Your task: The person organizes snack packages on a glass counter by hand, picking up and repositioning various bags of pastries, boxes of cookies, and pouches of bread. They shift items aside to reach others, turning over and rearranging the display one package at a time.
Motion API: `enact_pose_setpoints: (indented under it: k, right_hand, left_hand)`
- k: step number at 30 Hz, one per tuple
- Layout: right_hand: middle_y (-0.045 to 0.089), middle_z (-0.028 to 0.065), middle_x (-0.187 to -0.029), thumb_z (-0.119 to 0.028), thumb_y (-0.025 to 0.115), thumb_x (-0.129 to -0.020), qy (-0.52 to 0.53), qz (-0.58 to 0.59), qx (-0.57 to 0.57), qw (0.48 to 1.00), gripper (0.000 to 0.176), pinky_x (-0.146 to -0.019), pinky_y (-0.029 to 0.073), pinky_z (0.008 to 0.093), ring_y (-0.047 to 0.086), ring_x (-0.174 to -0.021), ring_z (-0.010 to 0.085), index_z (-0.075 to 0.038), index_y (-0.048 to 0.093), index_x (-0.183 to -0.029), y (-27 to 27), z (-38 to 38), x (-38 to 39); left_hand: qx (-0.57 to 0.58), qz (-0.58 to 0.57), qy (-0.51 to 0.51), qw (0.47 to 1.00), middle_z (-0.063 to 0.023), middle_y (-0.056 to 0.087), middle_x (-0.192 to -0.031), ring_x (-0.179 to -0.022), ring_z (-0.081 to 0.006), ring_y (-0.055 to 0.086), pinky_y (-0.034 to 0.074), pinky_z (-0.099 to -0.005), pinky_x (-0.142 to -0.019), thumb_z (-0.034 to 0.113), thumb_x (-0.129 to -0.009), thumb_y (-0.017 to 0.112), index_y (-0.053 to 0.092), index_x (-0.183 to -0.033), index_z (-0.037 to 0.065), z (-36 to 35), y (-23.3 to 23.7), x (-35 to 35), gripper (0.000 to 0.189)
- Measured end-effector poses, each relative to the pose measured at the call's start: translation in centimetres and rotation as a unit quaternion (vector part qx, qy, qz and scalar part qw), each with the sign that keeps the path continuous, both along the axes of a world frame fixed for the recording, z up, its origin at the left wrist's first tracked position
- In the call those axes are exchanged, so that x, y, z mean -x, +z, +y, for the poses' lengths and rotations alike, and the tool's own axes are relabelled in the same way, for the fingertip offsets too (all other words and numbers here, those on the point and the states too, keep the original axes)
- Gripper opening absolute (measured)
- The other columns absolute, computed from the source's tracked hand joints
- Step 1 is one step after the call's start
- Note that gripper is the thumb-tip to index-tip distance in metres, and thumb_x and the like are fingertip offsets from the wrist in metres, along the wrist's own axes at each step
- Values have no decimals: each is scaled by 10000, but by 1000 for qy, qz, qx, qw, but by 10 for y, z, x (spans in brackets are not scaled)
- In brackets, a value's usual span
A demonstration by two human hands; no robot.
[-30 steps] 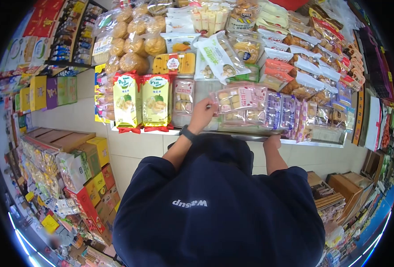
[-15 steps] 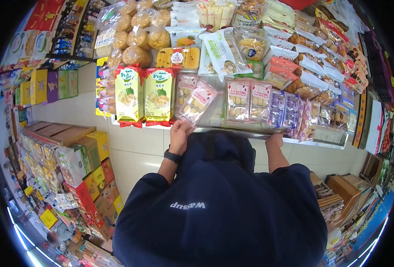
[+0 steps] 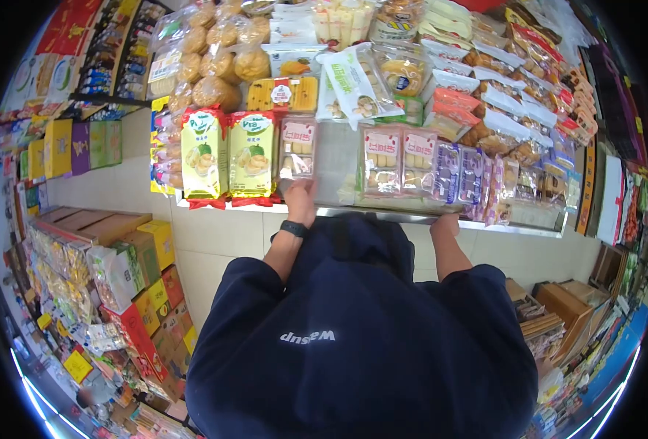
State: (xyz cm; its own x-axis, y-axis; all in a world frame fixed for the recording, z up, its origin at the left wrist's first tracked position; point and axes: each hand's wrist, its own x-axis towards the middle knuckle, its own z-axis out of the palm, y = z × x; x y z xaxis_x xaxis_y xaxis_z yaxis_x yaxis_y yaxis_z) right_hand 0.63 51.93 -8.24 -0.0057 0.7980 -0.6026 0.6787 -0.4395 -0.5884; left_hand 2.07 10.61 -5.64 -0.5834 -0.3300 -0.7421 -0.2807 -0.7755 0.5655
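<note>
My left hand (image 3: pixel 300 200), with a dark watch on its wrist, is closed on the lower end of a clear packet of pastries (image 3: pixel 297 150) with a pink label. That packet lies in line beside two yellow-green Pia packages (image 3: pixel 252 155). My right hand (image 3: pixel 446 224) is at the metal front edge of the display tray (image 3: pixel 390 216), its fingers hidden. Right of a bare strip of tray lie two more pink-labelled pastry packets (image 3: pixel 382 157), then purple packets (image 3: pixel 447 174).
Behind are bagged round buns (image 3: pixel 216 94), a yellow cake pack (image 3: pixel 283 94), a white-green bag (image 3: pixel 357 84) and rows of wrapped breads (image 3: pixel 503 132). Stacked cartons (image 3: pixel 148 304) stand at the lower left. Wooden crates (image 3: pixel 562 314) are at the lower right.
The pink-labelled packet in my left hand has gone from a tilted position to lying straight beside the Pia packages, covering the similar packet there. My right hand stays at the tray edge.
</note>
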Motion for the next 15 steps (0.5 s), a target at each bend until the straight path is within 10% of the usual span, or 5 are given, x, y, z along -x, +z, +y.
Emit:
enact_pose_setpoints:
  k: [5, 8, 15]
  right_hand:
    - [673, 240, -1185, -429, 487, -976, 16, -64, -25, 998, 573, -856, 558, 456, 674, -1045, 382, 94, 627, -1167, 10, -7, 2]
    - [671, 265, -1172, -459, 546, -945, -87, -9, -15, 996, 610, -861, 544, 471, 666, -1035, 411, 109, 622, -1152, 29, -18, 10]
    - [657, 306, -1168, -455, 557, -938, -85, 4, -59, 995, 645, -901, 525, 481, 659, -1032, 433, 138, 594, -1192, 7, -11, 5]
  left_hand:
    - [210, -16, -253, 944, -102, 585, -1006, -957, -242, 605, 523, -392, -801, 210, -886, 708, 588, -1046, 23, 19, 49, -6, 274]
    - [587, 155, -437, 664, -184, 584, -1096, -1040, -322, 591, 513, -442, -856, 266, -835, 759, 581, -1083, 0, 43, 72, 10, 405]
    - [731, 119, -477, 473, -280, 429, -1421, -1240, -455, 472, 512, -501, -893, 447, -764, 796, 573, -1169, -59, 135, 120, 87, 686]
